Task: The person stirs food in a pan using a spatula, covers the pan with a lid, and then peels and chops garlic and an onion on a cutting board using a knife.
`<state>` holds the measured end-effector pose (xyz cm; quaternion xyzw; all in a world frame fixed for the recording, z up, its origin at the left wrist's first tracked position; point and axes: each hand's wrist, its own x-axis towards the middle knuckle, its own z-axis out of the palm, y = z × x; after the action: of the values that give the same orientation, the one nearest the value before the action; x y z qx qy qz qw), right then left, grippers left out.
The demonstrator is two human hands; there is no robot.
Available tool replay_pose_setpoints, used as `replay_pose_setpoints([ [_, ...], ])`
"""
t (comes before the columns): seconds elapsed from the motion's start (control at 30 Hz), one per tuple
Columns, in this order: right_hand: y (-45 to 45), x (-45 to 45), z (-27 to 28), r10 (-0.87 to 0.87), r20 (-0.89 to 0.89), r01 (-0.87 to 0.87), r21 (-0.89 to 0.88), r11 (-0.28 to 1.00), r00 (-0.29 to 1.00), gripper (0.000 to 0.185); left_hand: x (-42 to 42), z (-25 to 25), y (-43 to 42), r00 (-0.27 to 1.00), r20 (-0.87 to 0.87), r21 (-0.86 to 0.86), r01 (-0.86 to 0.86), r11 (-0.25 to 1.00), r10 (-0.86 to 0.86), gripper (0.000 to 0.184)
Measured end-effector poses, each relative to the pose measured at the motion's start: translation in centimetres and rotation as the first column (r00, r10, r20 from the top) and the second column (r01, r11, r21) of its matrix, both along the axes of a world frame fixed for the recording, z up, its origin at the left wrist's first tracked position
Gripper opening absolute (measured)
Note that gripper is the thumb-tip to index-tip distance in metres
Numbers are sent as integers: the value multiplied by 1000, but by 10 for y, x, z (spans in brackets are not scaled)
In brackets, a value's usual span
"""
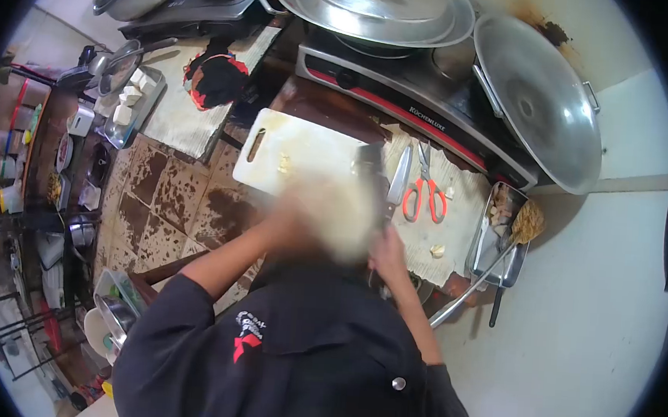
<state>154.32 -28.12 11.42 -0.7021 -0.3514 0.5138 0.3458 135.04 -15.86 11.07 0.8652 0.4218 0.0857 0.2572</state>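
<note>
My left hand [294, 215] is smeared by motion, at the lower edge of the white cutting board [319, 139]. Against it is a large, pale, rounded thing [341, 216], also blurred; how my fingers meet it is unclear. My right hand [387, 254] is closed just right of this pale thing, but what it grips is unclear. Above that hand a dark, blurred, blade-like shape [368, 165] overlaps the board's right edge. A knife [401, 174] lies beside it, next to red-handled scissors [424, 191]. Small yellowish bits [284, 162] lie on the board.
Behind the board stands a gas stove [424, 115] with a large lidded pan [373, 8] and a wide wok [539, 102]. A metal tray [500, 242] with food and a long-handled strainer [530, 223] is at the right. White blocks [130, 97] sit in a left tray.
</note>
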Motion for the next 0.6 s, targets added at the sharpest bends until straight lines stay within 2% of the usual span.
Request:
replay_pose_setpoints([
  [0.03,24,-17,-3,132,145,-129,-36,991,981,25,-12,-17,-3,991,77,-68,-109,992,114,17],
  [0.13,42,-18,-94,125,521,-257,190,947,844,28,-10,-52,-5,994,71,83,-93,992,87,21],
  [0.17,50,-15,-85,70,354,-105,81,991,933,29,-10,-56,-6,994,67,84,-91,992,86,23],
  [0.23,51,-5,-81,-45,482,-30,148,989,875,29,-11,-60,-7,994,72,74,-83,994,78,27],
  [0.33,49,2,-29,-125,197,140,-63,988,972,26,-15,-57,-16,987,152,2,-52,999,51,34],
  [0.43,49,-21,-16,-279,-232,333,239,912,932,22,-7,-50,-29,913,408,-147,51,988,14,41],
  [0.47,51,-36,0,-319,-376,424,238,874,870,19,-1,-49,-34,884,466,-198,64,978,36,44],
  [0.53,63,-60,-13,-222,-219,297,417,859,950,21,11,-46,-42,825,555,-288,69,955,108,50],
  [0.6,66,-72,-16,-96,-237,190,413,891,967,23,3,-36,-44,861,481,-296,-18,955,165,47],
])
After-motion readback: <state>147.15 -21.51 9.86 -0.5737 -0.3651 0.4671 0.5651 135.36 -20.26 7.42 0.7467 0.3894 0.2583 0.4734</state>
